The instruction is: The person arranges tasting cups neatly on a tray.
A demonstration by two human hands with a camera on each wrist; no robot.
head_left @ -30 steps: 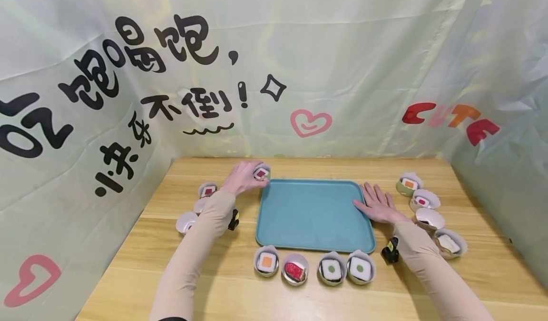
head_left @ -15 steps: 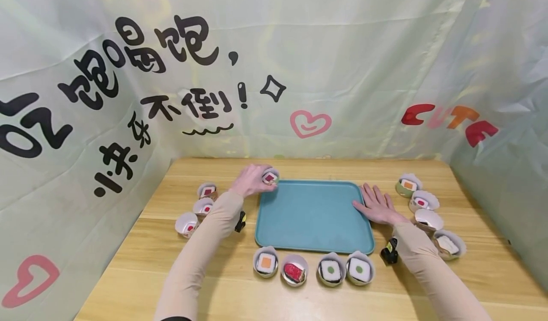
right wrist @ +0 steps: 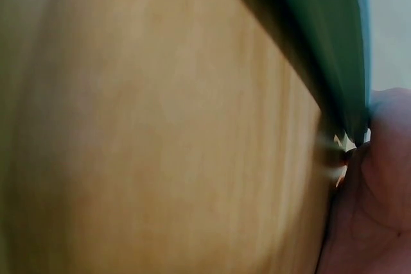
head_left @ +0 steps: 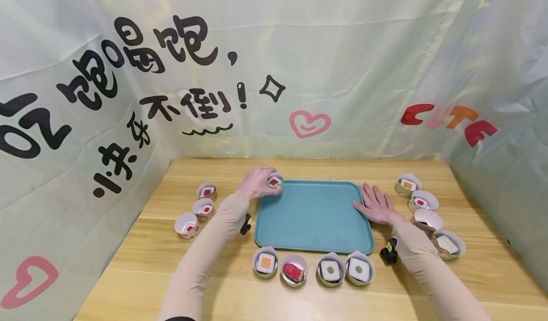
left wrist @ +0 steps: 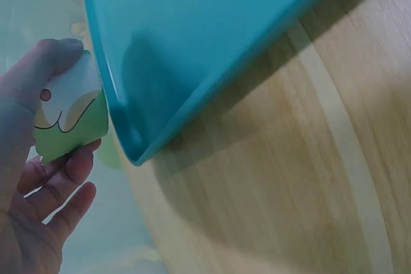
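Note:
My left hand (head_left: pixel 257 183) holds a small paper cup (head_left: pixel 275 180) over the back left corner of a blue tray (head_left: pixel 314 216). Inside the cup sits a white sushi roll piece with a dark red centre. In the left wrist view, thumb and fingers pinch the cup's green and white wall (left wrist: pixel 74 104), which carries a cartoon face, beside the tray rim (left wrist: pixel 192 101). My right hand (head_left: pixel 376 206) lies with fingers spread at the tray's right edge, its thumb over the rim. The right wrist view shows part of that hand (right wrist: pixel 388 178) against the tray's side.
Three cups with sushi, one of them (head_left: pixel 203 209) in the middle, stand left of the tray. Several more line its front, including one with a red-topped piece (head_left: pixel 294 270). Another row, with an orange-centred roll (head_left: pixel 408 185) at its back, stands right. Fabric walls enclose the wooden table (head_left: pixel 141 268).
My left hand has carried the cup to the right and slightly nearer, from beside the tray's back left corner to over it. My right hand has stayed at the right edge.

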